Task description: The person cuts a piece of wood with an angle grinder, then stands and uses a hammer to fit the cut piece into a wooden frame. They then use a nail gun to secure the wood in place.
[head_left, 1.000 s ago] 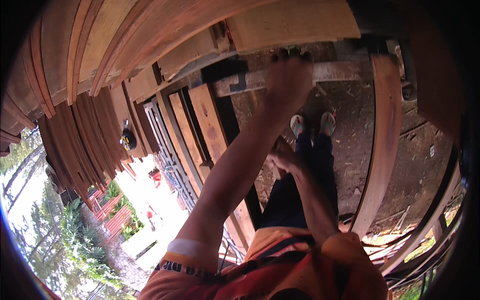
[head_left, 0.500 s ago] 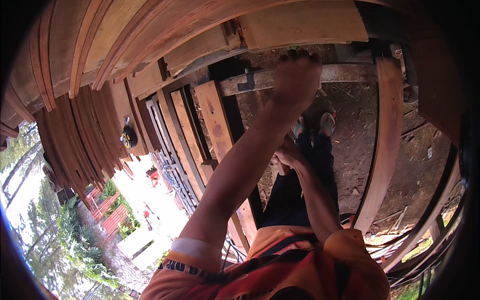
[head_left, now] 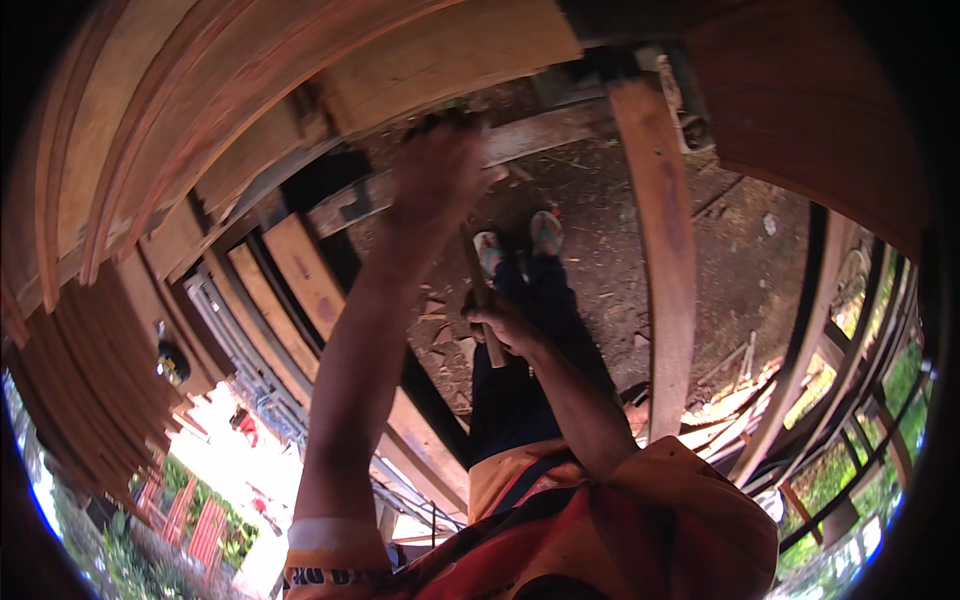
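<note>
Stick [head_left: 478, 280]: slim and wooden, in the right hand, slanting up past the left forearm as I watch through the head camera, its lower end before the dark trousers [head_left: 535, 375]
Right hand [head_left: 508, 326]: fingers closed round the stick near its lower end
Left hand [head_left: 440, 165]: arm stretched forward, in front of the wide board [head_left: 450, 65]; it is blurred and dim, so I cannot tell whether the fingers are spread or gripping
Plank [head_left: 660, 240]: long and reddish brown, right of the legs, running away from the body
Tape measure [head_left: 172, 362]: yellow and black, against boards at my far left
Sandals [head_left: 546, 235]: on the feet, standing on brown earth [head_left: 720, 250] among scattered scraps
</note>
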Action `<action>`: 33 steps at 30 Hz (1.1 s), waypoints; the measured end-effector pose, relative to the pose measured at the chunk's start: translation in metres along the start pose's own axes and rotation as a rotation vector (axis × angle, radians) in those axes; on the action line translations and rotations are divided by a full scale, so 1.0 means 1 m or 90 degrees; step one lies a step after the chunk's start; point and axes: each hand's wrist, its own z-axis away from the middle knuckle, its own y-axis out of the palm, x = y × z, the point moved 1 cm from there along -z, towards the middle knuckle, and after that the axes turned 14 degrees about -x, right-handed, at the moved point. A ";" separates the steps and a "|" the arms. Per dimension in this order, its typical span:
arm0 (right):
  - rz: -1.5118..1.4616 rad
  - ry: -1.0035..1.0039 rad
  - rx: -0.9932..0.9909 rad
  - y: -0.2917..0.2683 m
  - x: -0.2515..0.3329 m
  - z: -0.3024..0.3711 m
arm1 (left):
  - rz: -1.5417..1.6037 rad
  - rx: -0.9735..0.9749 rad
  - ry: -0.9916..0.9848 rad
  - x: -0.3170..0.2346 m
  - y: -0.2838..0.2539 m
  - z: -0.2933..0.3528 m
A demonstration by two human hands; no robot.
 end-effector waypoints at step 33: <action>0.013 -0.193 -0.301 -0.058 0.099 0.012 | 0.040 0.117 -0.068 0.039 -0.023 -0.001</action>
